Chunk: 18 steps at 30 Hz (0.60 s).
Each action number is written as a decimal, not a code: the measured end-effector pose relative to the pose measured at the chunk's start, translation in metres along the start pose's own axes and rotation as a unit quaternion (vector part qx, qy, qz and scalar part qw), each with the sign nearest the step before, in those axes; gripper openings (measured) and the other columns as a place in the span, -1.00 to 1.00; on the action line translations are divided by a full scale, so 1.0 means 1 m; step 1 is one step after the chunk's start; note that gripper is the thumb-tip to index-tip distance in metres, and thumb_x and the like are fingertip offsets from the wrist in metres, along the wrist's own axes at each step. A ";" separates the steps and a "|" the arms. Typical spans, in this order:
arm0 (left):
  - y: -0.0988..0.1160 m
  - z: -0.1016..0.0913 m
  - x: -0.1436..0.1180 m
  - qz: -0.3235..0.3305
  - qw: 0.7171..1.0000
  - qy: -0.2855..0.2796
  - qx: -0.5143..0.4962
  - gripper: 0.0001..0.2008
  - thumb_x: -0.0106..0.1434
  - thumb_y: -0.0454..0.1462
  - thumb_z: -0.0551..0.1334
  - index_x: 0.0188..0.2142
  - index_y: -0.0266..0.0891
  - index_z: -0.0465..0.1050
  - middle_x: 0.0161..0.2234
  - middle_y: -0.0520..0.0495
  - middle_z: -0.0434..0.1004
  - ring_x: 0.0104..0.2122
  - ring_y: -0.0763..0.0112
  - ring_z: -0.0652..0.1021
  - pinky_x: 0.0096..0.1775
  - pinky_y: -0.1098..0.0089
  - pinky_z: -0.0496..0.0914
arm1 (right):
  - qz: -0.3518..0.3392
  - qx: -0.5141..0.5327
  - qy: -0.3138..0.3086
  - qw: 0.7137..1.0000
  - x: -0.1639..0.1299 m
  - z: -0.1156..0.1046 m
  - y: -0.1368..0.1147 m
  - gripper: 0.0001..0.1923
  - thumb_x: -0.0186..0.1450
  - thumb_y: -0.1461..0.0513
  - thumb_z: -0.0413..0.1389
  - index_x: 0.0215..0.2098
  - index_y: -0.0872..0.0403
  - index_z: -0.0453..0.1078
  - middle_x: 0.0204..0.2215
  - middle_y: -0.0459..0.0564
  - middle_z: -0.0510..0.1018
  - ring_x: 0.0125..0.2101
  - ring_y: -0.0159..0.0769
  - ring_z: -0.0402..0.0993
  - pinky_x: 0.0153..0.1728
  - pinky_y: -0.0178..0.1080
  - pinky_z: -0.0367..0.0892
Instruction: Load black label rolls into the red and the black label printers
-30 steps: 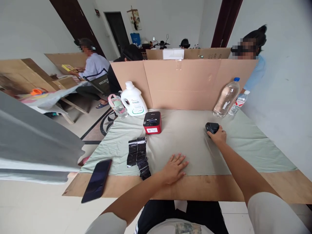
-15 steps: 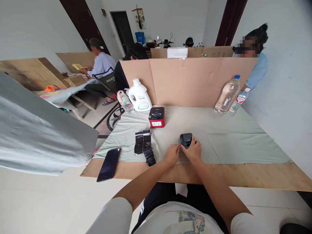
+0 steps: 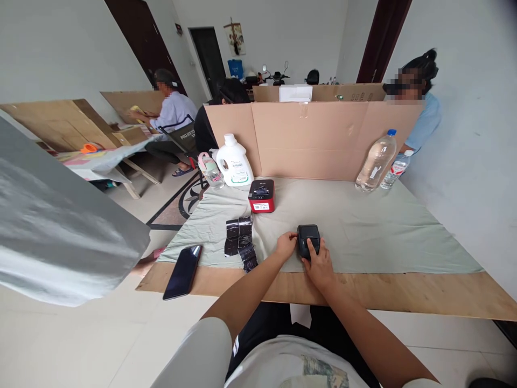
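The fingers of the right hand [image 3: 319, 265] are lying spread over the top and near edge of a small black box [image 3: 309, 238], a matte plastic device with rounded corners, and are pressing on it rather than closing round it. The fingers of the left hand [image 3: 286, 245] are curling loosely against the box's left side, touching it. The box is sitting on the pale green cloth [image 3: 363, 226], near the front edge and roughly in the middle of the tabletop [image 3: 404, 293], which is showing as a strip of bare, light wood in front of the cloth.

Just left of the left hand, a crumpled strip of glossy black tape [image 3: 240, 242] is lying in folds on the cloth. Farther left, a flat dark phone [image 3: 183, 271] with a shiny screen is resting partly on the cloth's edge and partly on the wood. Behind the box, well apart from it, a squat red and black printer [image 3: 261, 196] is standing on the cloth. A white plastic jug [image 3: 234, 161] and a small clear bottle with a pink lid [image 3: 210, 170] are standing at the back left corner. Two clear water bottles [image 3: 375, 161] are leaning at the back right against a plain brown cardboard screen [image 3: 315, 140] that is running across the rear. Other people are sitting beyond it.
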<state>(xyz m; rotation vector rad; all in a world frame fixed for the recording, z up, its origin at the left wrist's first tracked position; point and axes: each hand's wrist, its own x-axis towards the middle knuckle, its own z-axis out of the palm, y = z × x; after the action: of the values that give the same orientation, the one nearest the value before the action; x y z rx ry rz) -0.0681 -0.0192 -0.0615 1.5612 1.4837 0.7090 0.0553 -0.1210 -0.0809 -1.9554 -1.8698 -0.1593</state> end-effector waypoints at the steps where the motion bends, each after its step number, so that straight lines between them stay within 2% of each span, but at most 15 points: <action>1: 0.002 0.002 0.003 -0.023 1.000 0.008 -0.013 -0.76 0.19 -0.39 0.18 -0.17 -0.28 0.55 -0.26 -0.11 0.61 -0.23 0.38 0.57 -0.10 0.41 0.41 | 0.001 -0.002 0.002 1.000 0.000 0.000 0.000 -0.39 0.30 0.15 0.04 0.29 -0.02 0.05 0.28 0.30 -0.02 0.00 0.02 0.27 -0.02 0.03 0.19; 5: 0.009 0.006 0.008 -0.079 0.994 0.012 -0.075 -0.84 0.16 -0.37 0.25 -0.24 -0.30 0.55 -0.37 -0.06 0.60 -0.40 0.45 0.56 -0.26 0.46 0.44 | 0.010 -0.006 0.017 1.000 -0.001 0.001 -0.002 -0.41 0.30 0.15 0.05 0.28 -0.02 0.09 0.24 0.29 0.04 -0.01 0.01 0.28 -0.03 0.01 0.22; 10: 0.019 -0.004 0.011 -0.160 0.976 -0.042 -0.142 -0.92 0.16 -0.39 0.28 -0.30 -0.34 0.49 -0.49 0.01 0.53 -0.55 0.58 0.49 -0.42 0.55 0.42 | 0.002 -0.014 0.020 1.000 -0.002 0.000 -0.001 -0.40 0.28 0.17 0.07 0.27 -0.03 0.10 0.23 0.29 0.05 -0.03 -0.01 0.29 -0.04 -0.01 0.23; 15: 0.031 -0.020 0.025 -0.199 0.965 -0.115 -0.125 -0.94 0.11 -0.38 0.33 -0.41 -0.32 0.46 -0.62 0.06 0.46 -0.58 0.53 0.51 -0.46 0.53 0.42 | 0.005 -0.033 -0.004 0.999 0.001 -0.006 -0.001 -0.38 0.26 0.17 0.11 0.27 -0.02 0.12 0.22 0.30 0.10 -0.06 -0.03 0.31 -0.05 -0.03 0.23; 18: 0.035 -0.023 0.034 -0.211 0.962 -0.148 -0.093 -0.95 0.10 -0.39 0.31 -0.45 -0.32 0.46 -0.64 0.06 0.46 -0.57 0.51 0.51 -0.48 0.54 0.40 | 0.003 -0.037 -0.016 0.999 0.003 -0.010 -0.002 -0.38 0.26 0.16 0.12 0.27 -0.02 0.12 0.21 0.29 0.13 -0.05 -0.04 0.31 -0.04 -0.03 0.23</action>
<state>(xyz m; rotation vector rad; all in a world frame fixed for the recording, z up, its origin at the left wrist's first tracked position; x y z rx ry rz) -0.0654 0.0209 -0.0249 1.1020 1.4136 0.3373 0.0556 -0.1220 -0.0708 -2.0232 -1.9034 -0.2007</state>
